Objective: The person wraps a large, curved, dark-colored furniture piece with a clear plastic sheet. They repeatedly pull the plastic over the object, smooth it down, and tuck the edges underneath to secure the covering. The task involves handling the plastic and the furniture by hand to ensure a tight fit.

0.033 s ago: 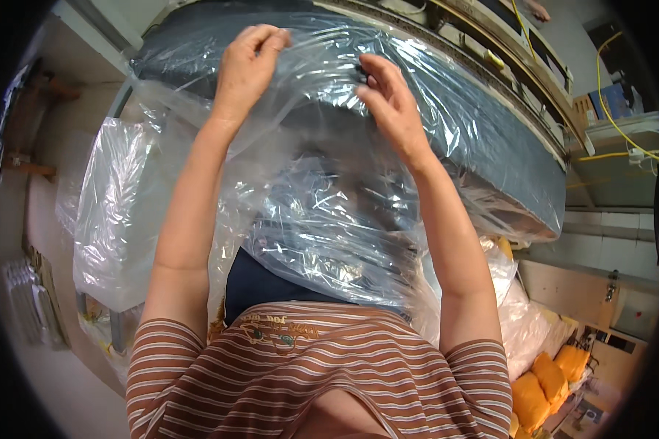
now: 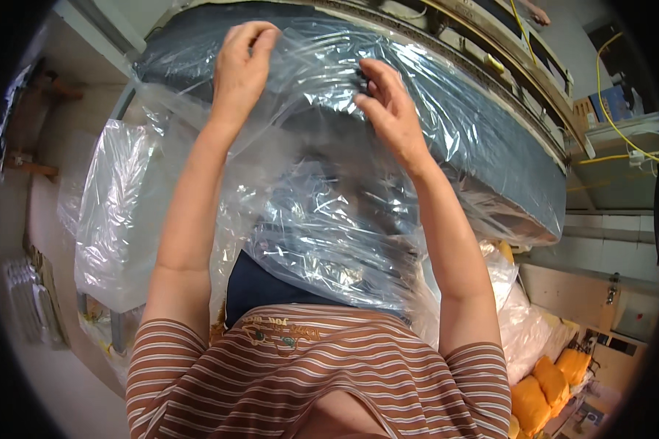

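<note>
Clear, wrinkled plastic film (image 2: 322,197) spreads over a long dark slab (image 2: 505,143) at the far side and drapes down in front of my body. My left hand (image 2: 243,77) is raised above the film at the upper left, its thumb and index finger pinched on it. Toward the right, my right hand (image 2: 394,110) hovers over the glossy folds, thumb and index finger apart and the other fingers curled and partly hidden. Whether its fingers touch the film is hard to see.
A plastic-wrapped pale block (image 2: 113,212) stands at the left. Behind the slab runs a long machine frame (image 2: 520,77). Orange bundles (image 2: 538,388) and a pinkish plastic-wrapped heap (image 2: 523,322) lie at the lower right. A yellow cable (image 2: 600,91) hangs at the upper right.
My left hand has shifted slightly left, with its fingertips leaving the spot they blurred over. My right hand has dropped a little nearer to me. The film stays mostly in place.
</note>
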Available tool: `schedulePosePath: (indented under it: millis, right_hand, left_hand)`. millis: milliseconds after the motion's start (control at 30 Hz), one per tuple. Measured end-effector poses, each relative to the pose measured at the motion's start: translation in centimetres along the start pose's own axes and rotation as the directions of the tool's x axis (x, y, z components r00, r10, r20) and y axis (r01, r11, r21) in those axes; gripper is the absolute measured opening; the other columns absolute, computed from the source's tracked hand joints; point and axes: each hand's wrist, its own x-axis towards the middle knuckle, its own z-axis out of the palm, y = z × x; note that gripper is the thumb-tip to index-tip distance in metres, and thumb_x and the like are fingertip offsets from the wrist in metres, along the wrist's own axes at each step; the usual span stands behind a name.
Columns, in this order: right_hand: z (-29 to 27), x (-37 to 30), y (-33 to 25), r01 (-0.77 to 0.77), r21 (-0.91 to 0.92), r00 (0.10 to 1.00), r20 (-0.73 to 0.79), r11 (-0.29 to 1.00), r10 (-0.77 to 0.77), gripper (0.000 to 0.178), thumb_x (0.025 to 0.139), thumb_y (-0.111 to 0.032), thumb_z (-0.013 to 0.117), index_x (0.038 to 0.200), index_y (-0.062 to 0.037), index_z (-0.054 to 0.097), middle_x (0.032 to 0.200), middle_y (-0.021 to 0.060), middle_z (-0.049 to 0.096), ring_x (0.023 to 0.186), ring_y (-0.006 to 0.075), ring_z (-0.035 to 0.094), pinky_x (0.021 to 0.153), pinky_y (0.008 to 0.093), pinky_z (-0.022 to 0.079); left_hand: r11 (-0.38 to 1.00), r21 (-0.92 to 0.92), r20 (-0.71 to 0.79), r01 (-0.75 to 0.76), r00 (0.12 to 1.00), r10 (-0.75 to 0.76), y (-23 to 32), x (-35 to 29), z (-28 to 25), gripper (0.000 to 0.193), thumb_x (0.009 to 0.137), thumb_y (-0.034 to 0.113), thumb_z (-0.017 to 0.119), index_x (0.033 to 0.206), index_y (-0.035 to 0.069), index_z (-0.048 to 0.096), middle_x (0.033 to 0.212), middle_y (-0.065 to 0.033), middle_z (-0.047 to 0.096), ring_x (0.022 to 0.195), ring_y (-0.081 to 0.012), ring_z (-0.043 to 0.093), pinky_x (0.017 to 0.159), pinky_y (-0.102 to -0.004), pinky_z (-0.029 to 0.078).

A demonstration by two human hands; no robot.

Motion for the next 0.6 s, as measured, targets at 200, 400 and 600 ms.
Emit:
schedulePosePath:
  millis: [200, 400, 600]
  right_hand:
    - [0.8, 0.0, 0.3, 0.044, -0.144, 0.997, -0.059, 0.989, -0.053, 0.051, 0.079, -0.005, 0.059, 0.128, -0.0026, 0.047, 0.135, 0.0139, 0.04, 0.124, 0.0263, 0.042, 0.103, 0.036, 0.035]
    - [1.0, -0.1, -0.3, 0.031, -0.252, 0.997, -0.063, 0.967, -0.049, 0.048, 0.08, -0.006, 0.059, 0.127, -0.0014, 0.048, 0.134, 0.0146, 0.042, 0.122, 0.0278, 0.045, 0.1, 0.0324, 0.037]
    - [1.6, -0.1, -1.2, 0.01, -0.282, 0.997, -0.064, 0.959, -0.03, 0.048, 0.082, -0.006, 0.058, 0.128, -0.0021, 0.047, 0.135, 0.0138, 0.042, 0.125, 0.0272, 0.043, 0.102, 0.0343, 0.036]
  left_hand:
    - [0.926, 0.045, 0.532, -0.374, 0.794, 0.295, 6.1, -6.8, 0.2, 0.036, 0.088, 0.025, 0.061, 0.119, 0.008, 0.057, 0.127, -0.0126, 0.052, 0.111, -0.0267, 0.054, 0.094, -0.0399, 0.039]
    - [0.825, 0.503, 0.122, -0.257, 0.966, 0.227, -4.9, -1.2, 0.7, 0.066, 0.085, 0.045, 0.061, 0.135, 0.005, 0.043, 0.139, -0.0152, 0.043, 0.132, -0.0304, 0.036, 0.105, -0.0491, 0.028]
    - [0.865, 0.483, 0.024, 0.133, 0.986, -0.165, -7.2, 3.8, -3.4, 0.069, 0.072, 0.052, 0.072, 0.121, 0.007, 0.056, 0.122, -0.0135, 0.055, 0.119, -0.0282, 0.047, 0.098, -0.0473, 0.032]
